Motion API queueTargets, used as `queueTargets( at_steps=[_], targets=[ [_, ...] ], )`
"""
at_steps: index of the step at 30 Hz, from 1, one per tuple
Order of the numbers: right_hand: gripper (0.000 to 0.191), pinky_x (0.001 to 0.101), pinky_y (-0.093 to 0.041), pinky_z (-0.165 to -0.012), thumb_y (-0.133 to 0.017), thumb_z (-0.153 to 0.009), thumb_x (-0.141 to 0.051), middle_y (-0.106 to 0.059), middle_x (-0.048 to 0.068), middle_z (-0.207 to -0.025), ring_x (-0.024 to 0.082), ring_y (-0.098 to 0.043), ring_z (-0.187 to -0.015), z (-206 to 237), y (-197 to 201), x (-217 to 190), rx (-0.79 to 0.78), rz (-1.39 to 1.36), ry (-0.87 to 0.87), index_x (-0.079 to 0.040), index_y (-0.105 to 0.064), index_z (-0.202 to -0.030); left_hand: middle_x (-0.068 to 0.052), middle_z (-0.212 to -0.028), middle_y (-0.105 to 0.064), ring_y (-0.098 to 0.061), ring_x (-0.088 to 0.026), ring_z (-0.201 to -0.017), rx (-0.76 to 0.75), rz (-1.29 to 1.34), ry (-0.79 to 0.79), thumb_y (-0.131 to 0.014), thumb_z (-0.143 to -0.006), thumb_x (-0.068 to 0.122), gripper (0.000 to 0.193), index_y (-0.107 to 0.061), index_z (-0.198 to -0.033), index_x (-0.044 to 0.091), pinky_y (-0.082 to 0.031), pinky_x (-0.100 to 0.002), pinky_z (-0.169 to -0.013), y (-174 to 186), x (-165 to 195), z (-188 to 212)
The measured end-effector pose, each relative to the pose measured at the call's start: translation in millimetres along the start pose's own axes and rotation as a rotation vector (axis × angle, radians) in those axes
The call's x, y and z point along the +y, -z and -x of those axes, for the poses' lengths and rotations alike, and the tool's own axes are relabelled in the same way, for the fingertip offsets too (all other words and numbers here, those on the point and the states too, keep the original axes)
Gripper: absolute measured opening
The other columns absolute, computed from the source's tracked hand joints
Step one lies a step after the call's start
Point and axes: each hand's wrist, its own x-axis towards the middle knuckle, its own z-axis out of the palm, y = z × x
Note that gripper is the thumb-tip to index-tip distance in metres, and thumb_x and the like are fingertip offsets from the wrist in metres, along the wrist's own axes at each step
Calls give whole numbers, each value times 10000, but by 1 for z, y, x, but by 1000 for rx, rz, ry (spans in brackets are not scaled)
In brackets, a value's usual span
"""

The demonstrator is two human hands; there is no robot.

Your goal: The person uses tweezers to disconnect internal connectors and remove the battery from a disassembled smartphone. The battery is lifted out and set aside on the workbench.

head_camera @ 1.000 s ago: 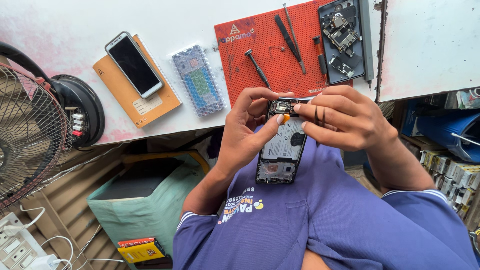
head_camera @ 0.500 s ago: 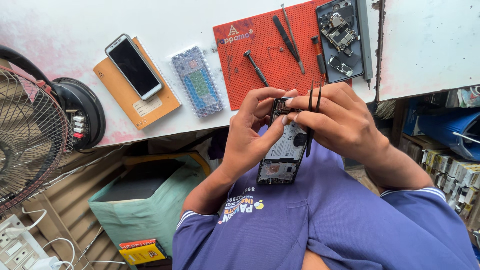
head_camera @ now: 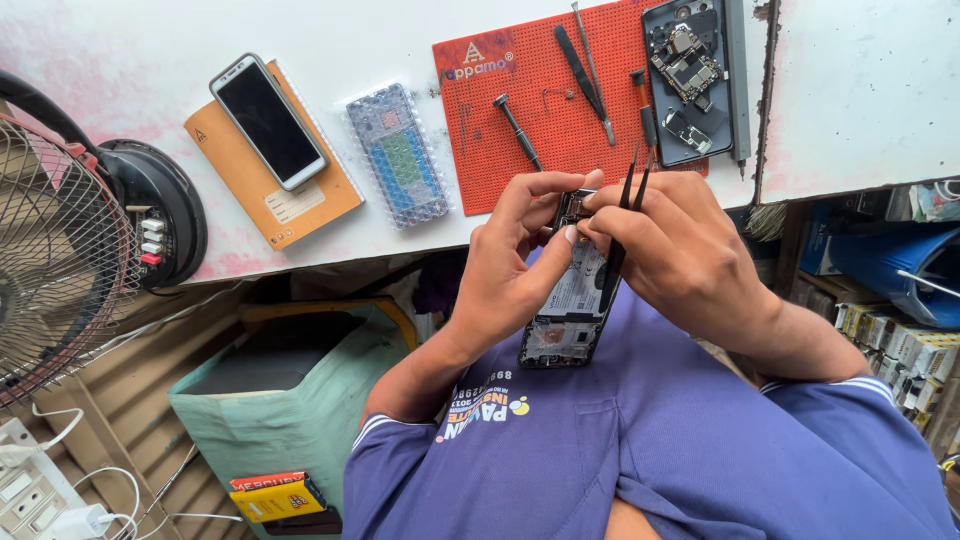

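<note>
An opened phone (head_camera: 568, 305), back cover off with its battery and inner parts showing, is held over my lap just below the table edge. My left hand (head_camera: 510, 265) grips its left side, thumb and fingers curled at the upper end. My right hand (head_camera: 680, 245) holds black tweezers (head_camera: 625, 215), their prongs sticking up past my fingers while my fingertips press at the phone's top end. What lies under my fingertips is hidden.
On the white table (head_camera: 380, 40) lies a red work mat (head_camera: 520, 70) with a screwdriver (head_camera: 517, 128), more tools (head_camera: 585, 65) and a second opened phone (head_camera: 690, 80). Further left are a blue parts tray (head_camera: 397, 155) and a phone (head_camera: 267, 120) on an orange notebook. A fan (head_camera: 50, 250) stands left.
Both hands with the opened phone have shifted slightly up toward the table edge. My right hand has turned, so the tweezers now point more upright.
</note>
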Motion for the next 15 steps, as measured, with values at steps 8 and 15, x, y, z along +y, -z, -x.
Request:
queueTargets(
  at_steps=[8,15],
  targets=[
    [293,398,-547,-874,-807,-873,10,-683,104,-1083,283,-654,-997,-7,0,2,-6,-64,-49,-20,-621,-1097,-176,-1466,-636,-645,-171,-1300,-10,1,11,-525,-1053,-56,376,-471,-1424,-19,-541,-310,-1077,1,2,0],
    [258,357,-563,-864,-811,-947,-14,-718,72,-1091,240,-674,-994,-7,-5,0,67,-183,-173,-49,-621,-1118,-187,-1483,-615,-622,-199,-1356,-1,99,22,-438,-1094,-31,330,-489,-1420,-28,-529,-327,-1138,4,1,0]
  ],
)
